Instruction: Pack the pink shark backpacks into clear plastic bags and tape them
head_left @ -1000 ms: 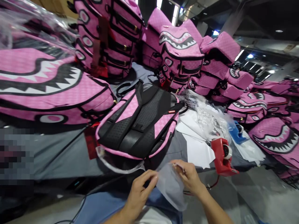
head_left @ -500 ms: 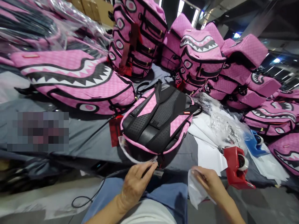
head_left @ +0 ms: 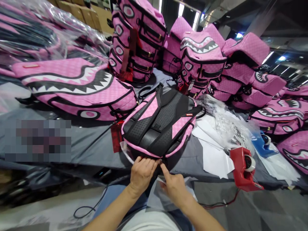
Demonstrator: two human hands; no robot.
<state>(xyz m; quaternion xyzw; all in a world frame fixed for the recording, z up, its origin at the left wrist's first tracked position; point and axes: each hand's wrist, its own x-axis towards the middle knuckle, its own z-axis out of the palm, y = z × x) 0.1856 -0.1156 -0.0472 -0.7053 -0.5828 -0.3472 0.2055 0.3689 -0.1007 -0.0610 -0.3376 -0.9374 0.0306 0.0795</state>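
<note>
A pink and black backpack point(head_left: 157, 123) lies in front of me with its padded black back and straps facing up. My left hand point(head_left: 142, 173) is closed at its near edge, the fingertips tucked against the underside. Just right of it, my right hand point(head_left: 175, 187) reaches its index finger to the same spot, the two hands nearly touching. A thin translucent white sheet point(head_left: 154, 195) hangs from my right hand, gripped under the curled fingers. Some clear film point(head_left: 127, 151) shows at the bag's lower left. What the left fingertips pinch is partly hidden.
A pink shark-mouth backpack point(head_left: 79, 86) lies to the left, and stacked pink bags point(head_left: 139, 41) rise behind. White paper sheets point(head_left: 214, 157), clear plastic bags point(head_left: 223, 118), a red tape dispenser point(head_left: 243, 170) and a blue one point(head_left: 262, 144) sit at the right.
My right hand has moved left with the translucent sheet, from the open space at right to the backpack's near edge. My left hand has moved slightly forward against the bag.
</note>
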